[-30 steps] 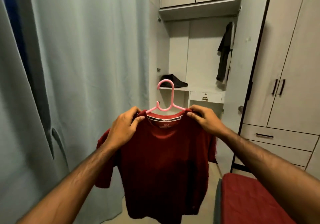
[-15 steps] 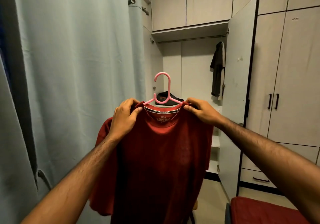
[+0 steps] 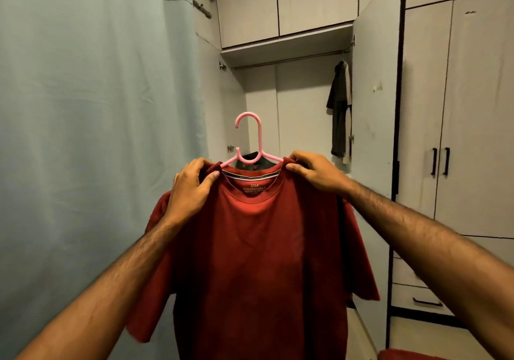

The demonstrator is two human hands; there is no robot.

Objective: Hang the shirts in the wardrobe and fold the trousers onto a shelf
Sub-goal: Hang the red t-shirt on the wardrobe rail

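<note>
A red T-shirt point(image 3: 258, 254) hangs on a pink plastic hanger point(image 3: 248, 140), held up in front of me. My left hand point(image 3: 190, 190) grips the shirt's left shoulder over the hanger arm. My right hand point(image 3: 315, 172) pinches the right shoulder the same way. Straight behind stands the open wardrobe compartment with its hanging rail point(image 3: 289, 59) high up. A dark garment point(image 3: 338, 109) hangs at the rail's right end. Something dark lies on the shelf behind the collar, mostly hidden.
A pale blue curtain point(image 3: 91, 137) fills the left side. The open wardrobe door point(image 3: 372, 109) stands edge-on at the right of the compartment. Closed doors with black handles point(image 3: 440, 161) and drawers point(image 3: 425, 300) lie further right. A red surface point(image 3: 403, 355) shows at the bottom right.
The view has tilted up and come closer to the wardrobe; the rail now shows in full. Both hands keep the same hold on the shirt and hanger, carried nearer the compartment.
</note>
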